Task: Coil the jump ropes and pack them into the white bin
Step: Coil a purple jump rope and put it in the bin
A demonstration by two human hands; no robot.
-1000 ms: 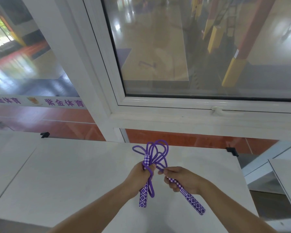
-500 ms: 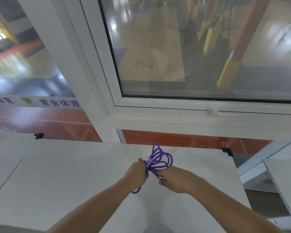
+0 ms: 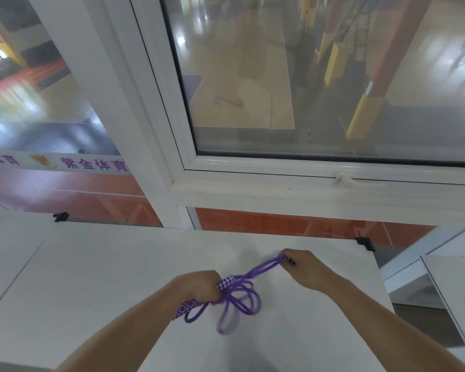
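A purple jump rope [image 3: 243, 296] with purple-and-white patterned handles is held over the white table [image 3: 91, 277]. My left hand [image 3: 199, 287] is closed around one handle and the bundled loops, which hang to its right. My right hand [image 3: 305, 267] grips the other handle farther right and back, with two strands stretched taut between the hands. The white bin is out of view.
A white-framed window [image 3: 279, 181] rises right behind the table's far edge. A second white table [image 3: 457, 285] stands to the right across a narrow gap. Another white surface [image 3: 8, 245] adjoins on the left.
My hands have drawn apart: the right one went right and away with its handle, pulling strands tight. The loops that stood above the hands now hang below the left hand.
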